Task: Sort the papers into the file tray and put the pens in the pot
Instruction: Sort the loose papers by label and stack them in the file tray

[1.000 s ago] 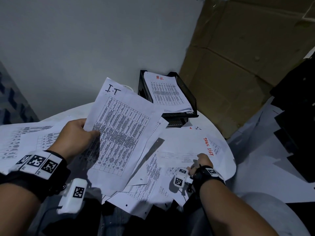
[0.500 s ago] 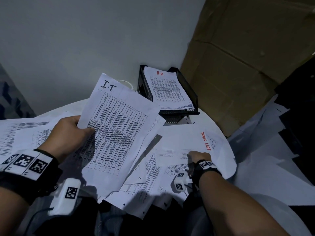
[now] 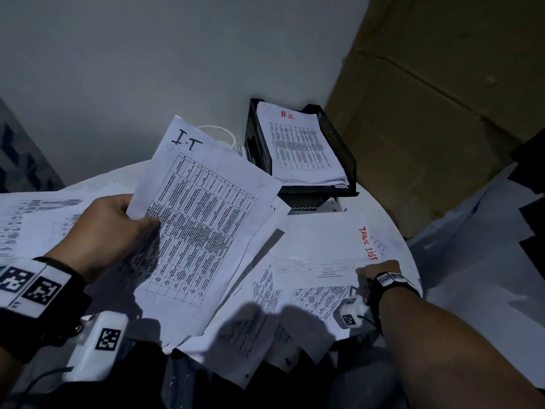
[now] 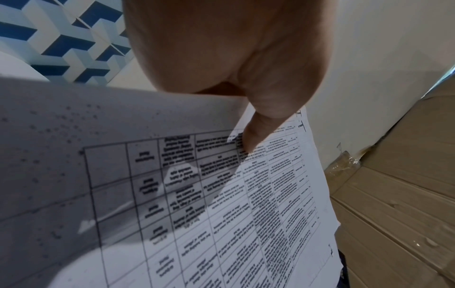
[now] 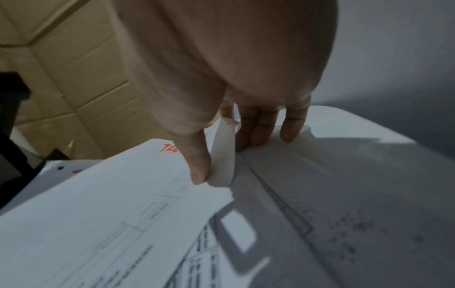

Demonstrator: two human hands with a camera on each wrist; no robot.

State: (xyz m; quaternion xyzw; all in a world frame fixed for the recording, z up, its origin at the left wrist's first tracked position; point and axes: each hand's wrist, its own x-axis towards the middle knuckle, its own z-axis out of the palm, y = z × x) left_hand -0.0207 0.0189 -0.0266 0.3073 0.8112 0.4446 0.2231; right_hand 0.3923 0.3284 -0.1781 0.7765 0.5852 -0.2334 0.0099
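I.T sheet (image 3: 203,231) raised over left of round white table (image 3: 395,231), pinched at left edge by left hand (image 3: 109,228), thumb (image 4: 256,134) on printed grid. TASK LIST sheet (image 3: 324,246) flat at right, near corner curled up, pinched by right hand (image 3: 376,268). Black file tray (image 3: 336,149) at far edge, H.R stack (image 3: 298,143) inside. Loose papers (image 3: 259,323) near. Cardboard (image 3: 436,98) far right.

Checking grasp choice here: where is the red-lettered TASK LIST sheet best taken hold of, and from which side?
Best at its near right corner, from the table's right edge. The TASK LIST sheet lies flat on top of the other papers, so only an edge can be lifted. The right hand is there, thumb above and fingers below the curled-up edge, a pinch grip.
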